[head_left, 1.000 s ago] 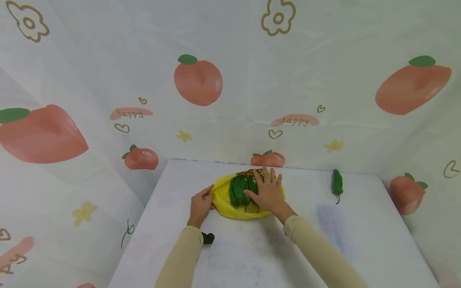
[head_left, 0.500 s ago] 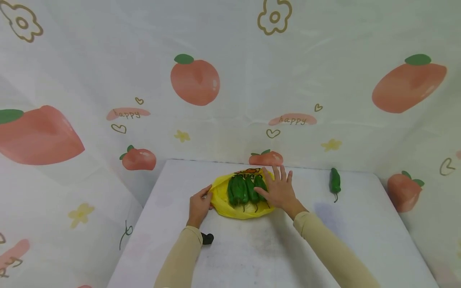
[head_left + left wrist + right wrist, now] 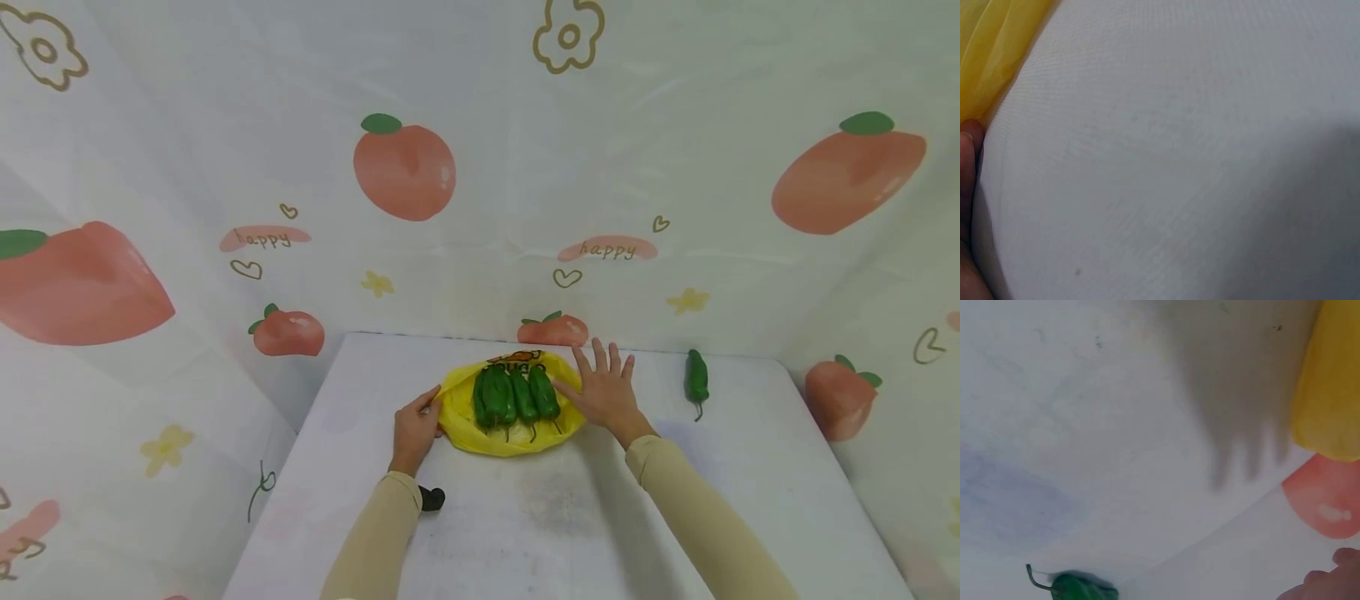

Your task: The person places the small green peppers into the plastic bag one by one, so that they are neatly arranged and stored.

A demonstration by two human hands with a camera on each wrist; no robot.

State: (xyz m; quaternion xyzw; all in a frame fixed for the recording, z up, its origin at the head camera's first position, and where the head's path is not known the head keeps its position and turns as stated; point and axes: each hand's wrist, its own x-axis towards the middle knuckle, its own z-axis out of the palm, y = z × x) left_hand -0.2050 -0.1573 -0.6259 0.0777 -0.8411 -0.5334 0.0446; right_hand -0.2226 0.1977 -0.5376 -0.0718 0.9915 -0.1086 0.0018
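Observation:
A yellow plastic bag (image 3: 459, 421) with dark print lies spread on the white table. On it several green peppers (image 3: 497, 397) sit side by side, stems toward me. My left hand (image 3: 414, 432) pinches the bag's left edge between thumb and fingers; the left wrist view catches only a fold of the yellow bag (image 3: 994, 47) and part of the hand. With fingers spread, my right hand (image 3: 606, 398) is at the bag's right edge and holds nothing; whether it touches the bag I cannot tell. Farther right lies a single green pepper (image 3: 697, 377), also partly visible in the right wrist view.
The white table (image 3: 510, 533) ends at the back against a fabric wall (image 3: 480, 275) printed with peaches and flowers, which also rises on both sides. A small black object (image 3: 432, 498) shows beside the left forearm.
My right hand has moved right, off the peppers to the bag's right edge, so more of the peppers shows. The left hand stays at the left edge.

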